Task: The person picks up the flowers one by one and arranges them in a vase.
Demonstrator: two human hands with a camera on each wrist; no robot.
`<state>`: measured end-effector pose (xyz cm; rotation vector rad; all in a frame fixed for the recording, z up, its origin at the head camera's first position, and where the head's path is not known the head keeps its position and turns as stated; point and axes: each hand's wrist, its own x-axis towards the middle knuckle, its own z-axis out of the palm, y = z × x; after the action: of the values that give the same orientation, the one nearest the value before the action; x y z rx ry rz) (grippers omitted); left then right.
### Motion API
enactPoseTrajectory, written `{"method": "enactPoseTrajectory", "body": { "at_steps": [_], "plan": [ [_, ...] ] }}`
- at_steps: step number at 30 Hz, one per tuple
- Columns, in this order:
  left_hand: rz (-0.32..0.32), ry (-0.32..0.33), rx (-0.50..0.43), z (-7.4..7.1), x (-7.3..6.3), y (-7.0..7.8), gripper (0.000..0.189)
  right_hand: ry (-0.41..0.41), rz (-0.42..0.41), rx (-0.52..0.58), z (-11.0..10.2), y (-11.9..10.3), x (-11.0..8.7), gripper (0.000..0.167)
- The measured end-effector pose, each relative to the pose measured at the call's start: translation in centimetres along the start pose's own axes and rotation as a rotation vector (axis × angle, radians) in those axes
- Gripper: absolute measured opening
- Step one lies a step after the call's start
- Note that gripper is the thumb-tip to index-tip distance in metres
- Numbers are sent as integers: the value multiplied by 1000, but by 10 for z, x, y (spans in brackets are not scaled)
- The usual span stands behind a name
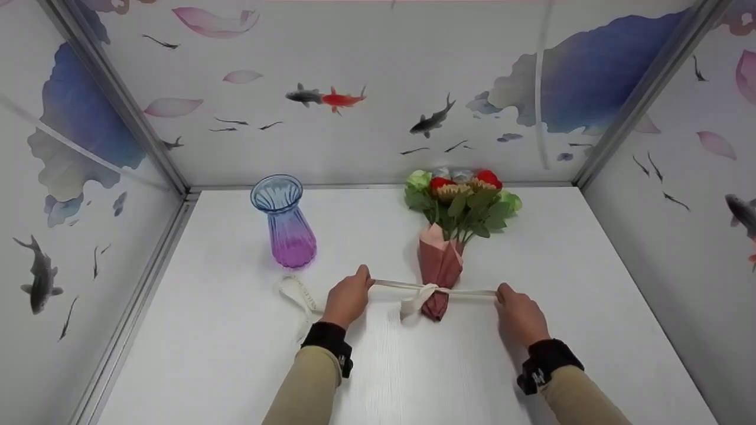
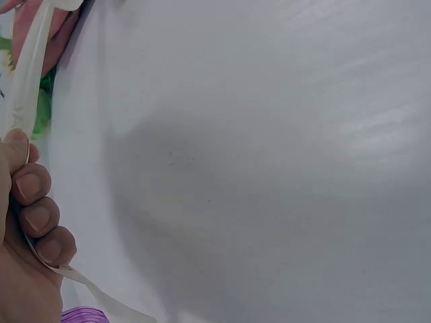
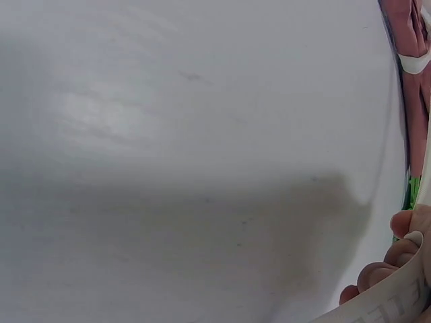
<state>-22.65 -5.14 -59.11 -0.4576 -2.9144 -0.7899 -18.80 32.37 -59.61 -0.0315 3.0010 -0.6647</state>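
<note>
A bouquet (image 1: 460,203) of red, green and tan flowers lies on the table, its lower stems in pinkish-red wrapping paper (image 1: 440,268). Round the lower part of the paper runs a cream ribbon (image 1: 426,290), with a knot or loop at its front. My left hand (image 1: 348,297) grips one stretch of the ribbon to the left of the bouquet, fingers curled, as the left wrist view also shows. On the other side my right hand (image 1: 522,313) pinches another stretch. Between the hands the ribbon is drawn out nearly straight. From the left hand a loose tail (image 2: 101,296) trails down.
A ribbed glass vase (image 1: 286,221), blue above and purple below, stands at the back left of the white table (image 1: 378,378). A loose ribbon length (image 1: 298,295) with printed letters lies in front of it. Walls (image 1: 366,136) printed with fish enclose the back and sides.
</note>
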Motion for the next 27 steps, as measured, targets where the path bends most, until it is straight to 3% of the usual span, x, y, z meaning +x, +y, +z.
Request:
{"method": "enactPoseTrajectory", "body": {
  "at_steps": [7, 13, 18, 24, 27],
  "plan": [
    [-36, 78, -39, -7, -8, -18, 14, 61, 24, 10, -5, 11, -8, 6],
    [-92, 52, -58, -15, -13, -27, 14, 74, 51, 17, -6, 15, -10, 2],
    [-124, 70, -72, -21, -16, -33, 15, 109, 58, 21, -9, 18, -10, 5],
    [-210, 52, -71, -28, -19, -46, 16, 144, 124, 48, -16, 32, -11, 6],
    [-223, 42, -84, -32, -21, -51, 15, 148, 150, 64, -20, 38, -11, 12]
  ]
}}
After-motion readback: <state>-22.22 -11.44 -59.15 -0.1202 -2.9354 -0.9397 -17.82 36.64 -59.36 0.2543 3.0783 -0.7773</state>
